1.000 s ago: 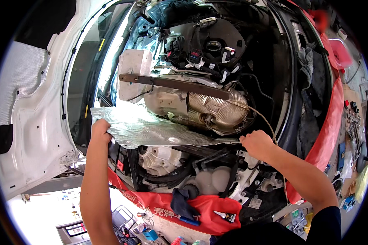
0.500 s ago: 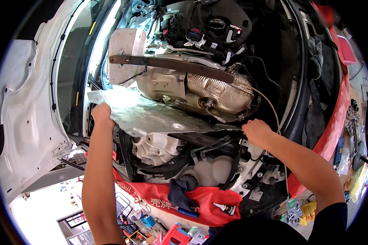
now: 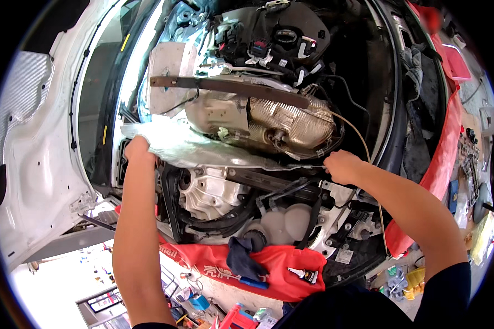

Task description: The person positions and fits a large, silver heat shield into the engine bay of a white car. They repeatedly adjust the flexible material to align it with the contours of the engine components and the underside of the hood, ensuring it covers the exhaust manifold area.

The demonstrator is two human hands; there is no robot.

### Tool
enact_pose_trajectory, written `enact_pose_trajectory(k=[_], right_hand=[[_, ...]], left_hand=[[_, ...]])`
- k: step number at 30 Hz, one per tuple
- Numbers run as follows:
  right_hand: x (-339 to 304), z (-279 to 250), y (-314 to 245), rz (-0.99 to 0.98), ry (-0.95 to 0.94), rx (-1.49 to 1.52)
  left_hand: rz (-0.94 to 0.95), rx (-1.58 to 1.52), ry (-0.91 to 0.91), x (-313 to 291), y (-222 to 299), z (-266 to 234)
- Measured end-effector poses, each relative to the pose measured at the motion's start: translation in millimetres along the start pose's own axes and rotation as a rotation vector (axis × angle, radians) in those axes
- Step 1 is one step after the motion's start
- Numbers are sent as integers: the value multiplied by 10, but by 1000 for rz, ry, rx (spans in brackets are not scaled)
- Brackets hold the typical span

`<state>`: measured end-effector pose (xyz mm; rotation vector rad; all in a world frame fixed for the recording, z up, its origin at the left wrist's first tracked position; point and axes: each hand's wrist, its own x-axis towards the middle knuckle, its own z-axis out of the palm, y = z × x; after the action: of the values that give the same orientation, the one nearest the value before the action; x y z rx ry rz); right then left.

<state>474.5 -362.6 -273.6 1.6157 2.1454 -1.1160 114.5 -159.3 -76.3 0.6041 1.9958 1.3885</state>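
Observation:
A long silvery heat shield sheet [image 3: 203, 149] stretches between my two hands across the open engine bay. My left hand [image 3: 138, 148] is closed around its left end, near the windscreen side. At the other end, my right hand [image 3: 341, 166] has its fingers curled on the narrow right tip; the fingertips are partly hidden. Just beyond the sheet lies a foil-covered metal housing [image 3: 296, 123], with a brown metal bar [image 3: 230, 89] across its top. On the near side of the sheet sits a pale ribbed metal casing [image 3: 208, 194].
Over the front edge hangs a red cover [image 3: 203, 257], carrying a dark cloth [image 3: 244, 260], a blue-handled tool [image 3: 253, 283] and a small black-and-white tube [image 3: 304, 275]. A thin tan hose [image 3: 357, 131] runs down past my right forearm. Black engine parts fill the far side.
The sheet's near edge has risen and tilted away, so it looks narrower and uncovers more of the pale casing. Both hands keep hold of its ends. The view has shifted slightly.

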Motion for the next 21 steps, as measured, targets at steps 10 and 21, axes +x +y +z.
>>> enact_pose_trajectory(k=[10, 21], right_hand=[[341, 204, -73, 65, -44, -6], [577, 340, -114, 202, -113, 11]], left_hand=[[122, 138, -45, 524, -332, -73], [178, 13, -93, 584, -592, -84]])
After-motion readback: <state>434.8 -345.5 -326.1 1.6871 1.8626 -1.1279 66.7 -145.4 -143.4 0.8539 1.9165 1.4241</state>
